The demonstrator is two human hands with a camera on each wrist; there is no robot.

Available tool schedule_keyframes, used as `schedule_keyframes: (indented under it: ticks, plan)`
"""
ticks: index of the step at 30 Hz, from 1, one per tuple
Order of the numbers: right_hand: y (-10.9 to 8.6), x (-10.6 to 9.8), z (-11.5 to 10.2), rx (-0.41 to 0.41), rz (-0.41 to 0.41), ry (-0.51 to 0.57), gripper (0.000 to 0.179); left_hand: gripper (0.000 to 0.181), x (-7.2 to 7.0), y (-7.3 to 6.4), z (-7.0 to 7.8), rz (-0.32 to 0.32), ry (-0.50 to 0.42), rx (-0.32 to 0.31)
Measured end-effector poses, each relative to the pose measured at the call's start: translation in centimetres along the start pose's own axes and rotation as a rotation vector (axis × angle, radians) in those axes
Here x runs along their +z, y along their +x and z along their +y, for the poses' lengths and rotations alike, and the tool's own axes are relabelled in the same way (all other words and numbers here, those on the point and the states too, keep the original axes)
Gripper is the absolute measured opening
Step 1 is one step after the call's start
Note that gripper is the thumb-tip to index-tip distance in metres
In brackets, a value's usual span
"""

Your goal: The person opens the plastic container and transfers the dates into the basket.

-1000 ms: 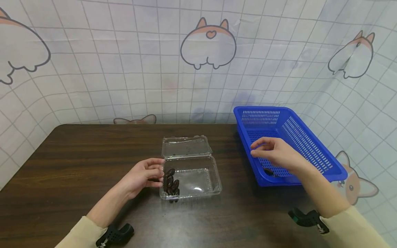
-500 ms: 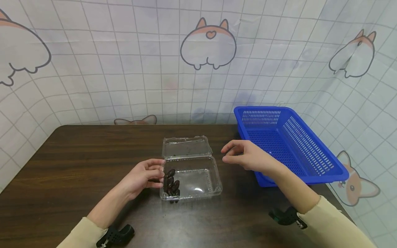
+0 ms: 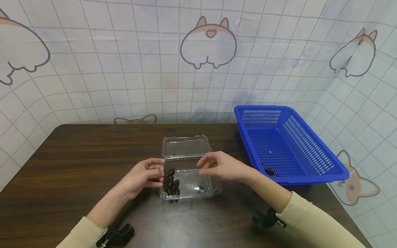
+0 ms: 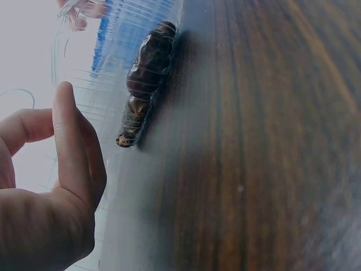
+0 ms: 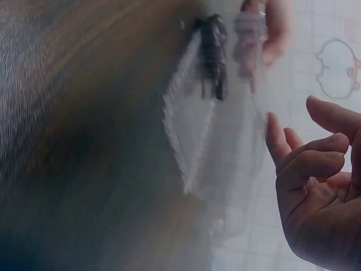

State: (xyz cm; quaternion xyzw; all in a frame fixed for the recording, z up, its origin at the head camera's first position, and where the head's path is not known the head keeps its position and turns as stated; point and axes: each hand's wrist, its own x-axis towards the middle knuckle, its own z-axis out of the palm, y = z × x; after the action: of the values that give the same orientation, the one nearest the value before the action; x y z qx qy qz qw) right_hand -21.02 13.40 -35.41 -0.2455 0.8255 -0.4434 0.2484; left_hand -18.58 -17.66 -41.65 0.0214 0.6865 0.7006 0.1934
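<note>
A clear plastic clamshell box (image 3: 189,198) stands on the table with its lid (image 3: 186,146) folded back. Several dark brown, glossy dates (image 3: 170,182) lie along its left side; in the left wrist view, dates (image 4: 149,65) show through the clear wall. My left hand (image 3: 145,175) touches the box's left rim with fingers fairly straight. Over the right part of the box hovers my right hand (image 3: 224,167), its fingers loosely bent and nothing seen between them. In the right wrist view, gaps show between the thumb and fingers of this right hand (image 5: 321,197).
A blue perforated plastic basket (image 3: 288,151) stands on the right of the table. Near its front left corner lies a small dark piece (image 3: 270,171), probably a date. The dark wood-grain table (image 3: 93,148) reaches back to a patterned wall cloth (image 3: 139,69).
My right hand has moved left from above the blue basket to over the right side of the box. The left hand stays at the box's left rim.
</note>
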Motion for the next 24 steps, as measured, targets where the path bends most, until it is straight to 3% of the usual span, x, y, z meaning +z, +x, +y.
schedule_keyframes:
  ticks: [17, 24]
  plan:
    - [3.5, 4.0, 0.1, -0.006, -0.091, -0.017, 0.033, 0.055, 0.1, 0.1, 0.1, 0.009, 0.003, -0.013]
    - [4.3, 5.0, 0.3, 0.038, -0.129, 0.016, 0.037, 0.056, 0.0, 0.0, 0.2, 0.012, 0.01, -0.017]
